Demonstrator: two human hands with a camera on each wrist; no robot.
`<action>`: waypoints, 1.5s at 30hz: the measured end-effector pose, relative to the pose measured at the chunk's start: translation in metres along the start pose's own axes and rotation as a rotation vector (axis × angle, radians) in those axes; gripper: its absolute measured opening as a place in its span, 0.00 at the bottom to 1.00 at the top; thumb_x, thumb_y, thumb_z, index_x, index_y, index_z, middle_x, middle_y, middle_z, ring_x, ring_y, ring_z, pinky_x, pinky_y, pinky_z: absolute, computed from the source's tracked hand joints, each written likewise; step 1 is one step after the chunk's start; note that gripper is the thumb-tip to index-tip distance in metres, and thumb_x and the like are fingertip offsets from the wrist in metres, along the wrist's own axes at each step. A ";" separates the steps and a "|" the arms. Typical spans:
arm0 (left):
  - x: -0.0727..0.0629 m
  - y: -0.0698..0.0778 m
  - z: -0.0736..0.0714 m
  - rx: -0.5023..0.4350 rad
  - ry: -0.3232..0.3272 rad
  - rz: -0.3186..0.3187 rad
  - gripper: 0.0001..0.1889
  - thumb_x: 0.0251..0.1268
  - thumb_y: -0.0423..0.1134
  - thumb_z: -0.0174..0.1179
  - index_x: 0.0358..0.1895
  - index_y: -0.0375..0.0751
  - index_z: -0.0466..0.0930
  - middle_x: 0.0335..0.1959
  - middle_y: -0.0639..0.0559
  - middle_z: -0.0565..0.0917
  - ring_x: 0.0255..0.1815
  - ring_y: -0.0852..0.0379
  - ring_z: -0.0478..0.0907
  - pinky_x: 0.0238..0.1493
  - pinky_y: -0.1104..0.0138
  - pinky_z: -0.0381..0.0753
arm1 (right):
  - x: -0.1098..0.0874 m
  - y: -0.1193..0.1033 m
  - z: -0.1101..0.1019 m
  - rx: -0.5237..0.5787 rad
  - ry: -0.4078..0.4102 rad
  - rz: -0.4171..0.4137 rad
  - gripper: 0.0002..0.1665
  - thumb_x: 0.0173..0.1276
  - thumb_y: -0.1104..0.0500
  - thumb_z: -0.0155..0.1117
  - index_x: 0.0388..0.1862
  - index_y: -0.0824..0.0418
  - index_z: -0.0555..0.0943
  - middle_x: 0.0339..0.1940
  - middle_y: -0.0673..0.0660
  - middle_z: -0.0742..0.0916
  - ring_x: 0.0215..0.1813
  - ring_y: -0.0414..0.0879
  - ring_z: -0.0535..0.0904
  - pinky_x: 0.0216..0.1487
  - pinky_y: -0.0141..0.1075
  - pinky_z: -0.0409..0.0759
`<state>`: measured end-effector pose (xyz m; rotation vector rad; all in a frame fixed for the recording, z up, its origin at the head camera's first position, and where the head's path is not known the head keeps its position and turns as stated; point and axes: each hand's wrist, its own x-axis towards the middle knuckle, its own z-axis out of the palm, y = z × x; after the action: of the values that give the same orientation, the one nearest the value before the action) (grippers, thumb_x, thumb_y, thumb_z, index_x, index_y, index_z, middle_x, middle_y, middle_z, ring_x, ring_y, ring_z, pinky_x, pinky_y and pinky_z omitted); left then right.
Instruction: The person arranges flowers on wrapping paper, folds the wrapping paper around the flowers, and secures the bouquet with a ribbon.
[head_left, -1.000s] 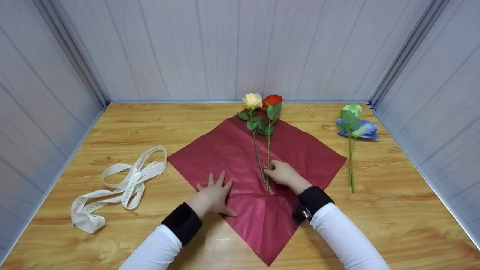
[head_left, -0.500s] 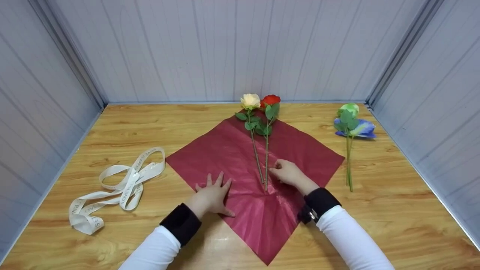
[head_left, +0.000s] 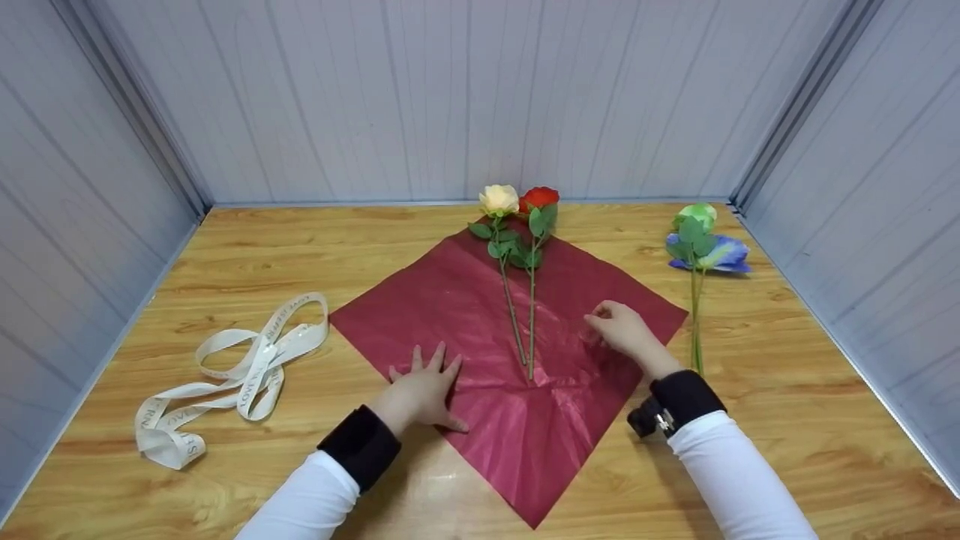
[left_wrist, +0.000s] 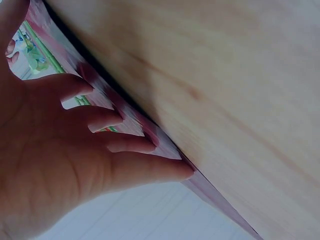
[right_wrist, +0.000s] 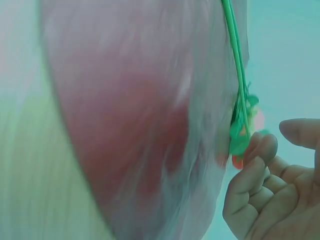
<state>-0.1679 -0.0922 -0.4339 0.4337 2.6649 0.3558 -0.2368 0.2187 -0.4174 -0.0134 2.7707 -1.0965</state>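
A dark red sheet of wrapping paper [head_left: 435,292] lies cornerwise on the table. My left hand [head_left: 420,394] rests on its lower left edge with the fingers spread; in the left wrist view the fingertips [left_wrist: 182,170] touch that edge. A cream rose [head_left: 500,201] and a red rose [head_left: 539,199] lie side by side on the sheet, stems towards me and blooms past the far corner. Over the right part of the paper is my right hand [head_left: 626,330], clear of both stems. The right wrist view shows its fingers [right_wrist: 237,197] loosely curled, thumb apart, holding nothing.
On the left lies a loosely looped white ribbon [head_left: 262,360] with printed letters. A green flower [head_left: 697,216] and a blue flower [head_left: 724,255] lie together at the right, near the side wall [head_left: 870,217]. A panelled wall [head_left: 465,105] closes off the back.
My right hand has let go of the red rose's stem and moved right across the paper. The rose stays beside the cream one. My left hand holds its place.
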 end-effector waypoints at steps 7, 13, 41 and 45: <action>0.000 0.000 0.001 0.006 0.006 0.007 0.56 0.43 0.61 0.71 0.75 0.45 0.51 0.77 0.37 0.44 0.74 0.27 0.37 0.58 0.25 0.45 | -0.007 0.020 -0.024 0.029 0.039 0.023 0.14 0.72 0.56 0.51 0.40 0.68 0.74 0.21 0.54 0.79 0.21 0.39 0.73 0.25 0.31 0.69; 0.000 0.000 0.000 0.006 -0.008 0.008 0.56 0.44 0.61 0.70 0.75 0.45 0.50 0.77 0.38 0.43 0.74 0.28 0.36 0.58 0.26 0.45 | -0.013 0.037 -0.038 0.021 0.082 0.033 0.14 0.72 0.57 0.50 0.39 0.69 0.74 0.21 0.53 0.78 0.24 0.43 0.75 0.26 0.32 0.71; 0.002 0.000 0.001 0.000 -0.013 0.008 0.56 0.44 0.61 0.70 0.75 0.45 0.50 0.77 0.37 0.43 0.73 0.26 0.36 0.58 0.25 0.44 | -0.033 0.099 -0.066 -0.122 0.187 0.167 0.08 0.62 0.61 0.53 0.28 0.66 0.67 0.24 0.58 0.73 0.30 0.51 0.70 0.31 0.36 0.67; 0.001 0.000 0.000 -0.005 -0.011 0.011 0.56 0.44 0.61 0.70 0.75 0.44 0.50 0.76 0.36 0.44 0.73 0.26 0.36 0.57 0.25 0.44 | -0.035 0.103 -0.066 -0.100 0.153 0.185 0.10 0.59 0.64 0.52 0.22 0.63 0.64 0.20 0.54 0.69 0.27 0.49 0.67 0.28 0.36 0.65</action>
<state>-0.1687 -0.0916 -0.4344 0.4474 2.6510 0.3619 -0.2068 0.3415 -0.4349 0.3207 2.8868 -0.9499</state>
